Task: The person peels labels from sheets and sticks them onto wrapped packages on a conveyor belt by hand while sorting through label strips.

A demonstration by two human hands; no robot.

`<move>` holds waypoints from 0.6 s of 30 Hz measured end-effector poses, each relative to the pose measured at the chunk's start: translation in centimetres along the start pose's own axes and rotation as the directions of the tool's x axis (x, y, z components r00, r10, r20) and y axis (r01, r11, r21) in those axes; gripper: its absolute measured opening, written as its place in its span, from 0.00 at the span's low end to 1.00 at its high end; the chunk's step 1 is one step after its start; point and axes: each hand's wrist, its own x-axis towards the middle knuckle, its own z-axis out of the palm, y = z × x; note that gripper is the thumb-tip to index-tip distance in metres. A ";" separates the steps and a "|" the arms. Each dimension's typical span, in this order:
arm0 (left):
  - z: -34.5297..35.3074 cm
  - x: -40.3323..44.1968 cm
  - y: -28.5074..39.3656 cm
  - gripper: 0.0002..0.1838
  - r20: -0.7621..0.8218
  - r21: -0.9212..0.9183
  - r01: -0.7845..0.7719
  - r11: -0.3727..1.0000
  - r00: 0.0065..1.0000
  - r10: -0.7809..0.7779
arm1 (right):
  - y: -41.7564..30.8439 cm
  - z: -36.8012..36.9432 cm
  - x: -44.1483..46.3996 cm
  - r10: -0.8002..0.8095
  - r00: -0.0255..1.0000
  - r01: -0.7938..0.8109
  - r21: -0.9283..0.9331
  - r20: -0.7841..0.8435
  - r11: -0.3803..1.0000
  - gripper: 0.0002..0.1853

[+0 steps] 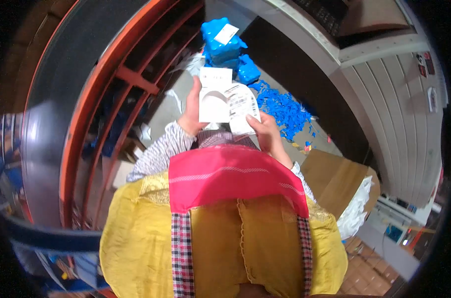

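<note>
My left hand point(191, 110) is closed on white paper slips point(213, 108), with the thumb up along their left edge. One slip sticks up above the others, and faint print shows on it. On the other side, my right hand point(269, 131) pinches a white printed label point(244, 107) between thumb and fingers. Its barcodes show, and its upper end curves over. The label and the slips meet or overlap in the middle, held in front of my body. The print is too small to read.
Blue wrapped packages point(223, 42) stand on the floor ahead, one bearing a white label. Blue scraps point(284, 111) lie beside them. An orange metal frame point(131, 79) runs along the left. At right are a cardboard box point(329, 181) with white plastic and a ribbed grey panel point(391, 119).
</note>
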 end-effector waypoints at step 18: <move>-3.8 -8.0 8.3 0.23 0.027 0.118 -0.404 0.907 0.914 0.404 | 4.1 -3.5 -7.9 -0.183 0.983 0.130 -0.655 -0.013 0.744 0.08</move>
